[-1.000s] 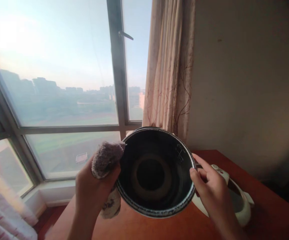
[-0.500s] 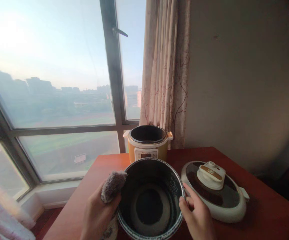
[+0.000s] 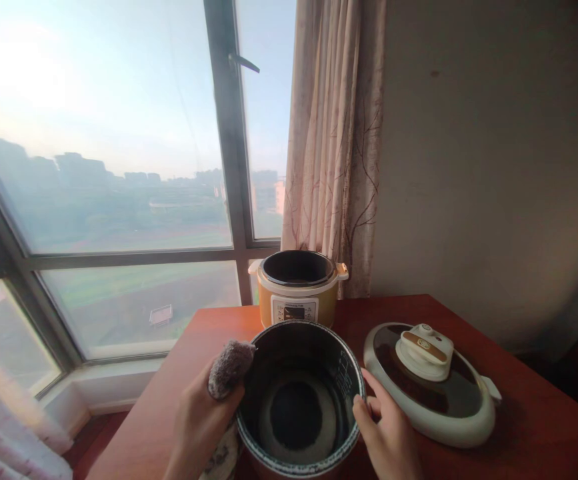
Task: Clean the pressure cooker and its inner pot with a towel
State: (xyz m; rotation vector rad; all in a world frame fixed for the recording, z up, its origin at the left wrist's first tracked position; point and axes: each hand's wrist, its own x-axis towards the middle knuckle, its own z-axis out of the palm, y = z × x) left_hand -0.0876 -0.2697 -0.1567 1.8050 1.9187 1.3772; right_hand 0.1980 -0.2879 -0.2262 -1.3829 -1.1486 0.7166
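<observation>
Item 1: inner pot (image 3: 299,407), dark inside, with a speckled rim. Located between the two hands, mouth tilted toward the wearer; marks on the inner wall lie on the right fingers' side. Whether the base rests on anything cannot be told.

Item 2: left hand (image 3: 203,417). Fingers narrow, gathered round a cloth and set against the pot's left rim; the fingertips are largely hidden.

Item 3: right hand (image 3: 386,427). Thumb at the rim, fingers along the outer wall, holding the pot's right side.

Item 4: cloth (image 3: 231,370), grey and fluffy. Bunched above the left thumb beside the rim; a patterned part shows below the same hand.

Item 5: cooker body (image 3: 296,291), yellow and white, lid off. Stands beyond both sets of fingers, on the far part of the surface (image 3: 169,400).

Item 6: lid (image 3: 431,393). Lies just right of the right fingers, apart from the pot.

Change noted: over the last second the pot has come down, uncovering the cooker body and most of the lid; in the last half second it has barely shifted. Judged meaning: the pot is now steadied low, its inside within the cloth's reach.
</observation>
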